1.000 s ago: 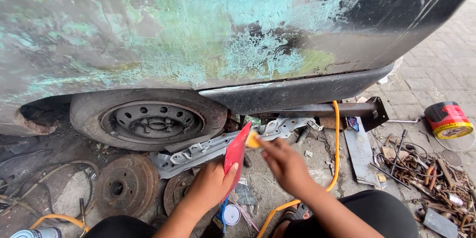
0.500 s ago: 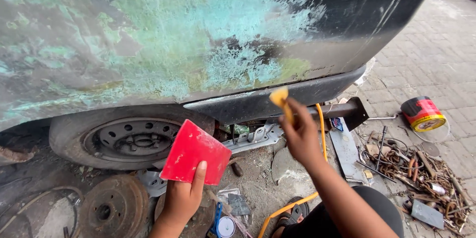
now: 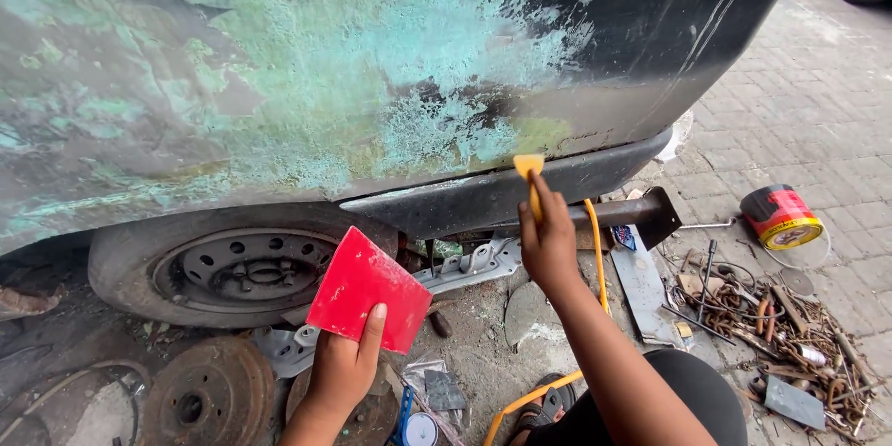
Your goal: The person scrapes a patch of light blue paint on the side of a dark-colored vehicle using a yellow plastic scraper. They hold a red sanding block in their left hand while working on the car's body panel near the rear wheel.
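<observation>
Holding yellow spreader point(image 3: 529, 167), red card point(image 3: 368, 290)

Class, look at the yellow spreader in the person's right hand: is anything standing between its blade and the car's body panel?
Nothing visible does. The right hand holds the yellow spreader upright with its blade at the lower edge of the car's body panel. The left hand holds the red card lower and off to the side.

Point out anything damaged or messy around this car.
The car panel is stripped and blotched with greenish patches, its paint gone. Rusty scrap litters the ground on the right. A red can lies tipped on its side.
</observation>
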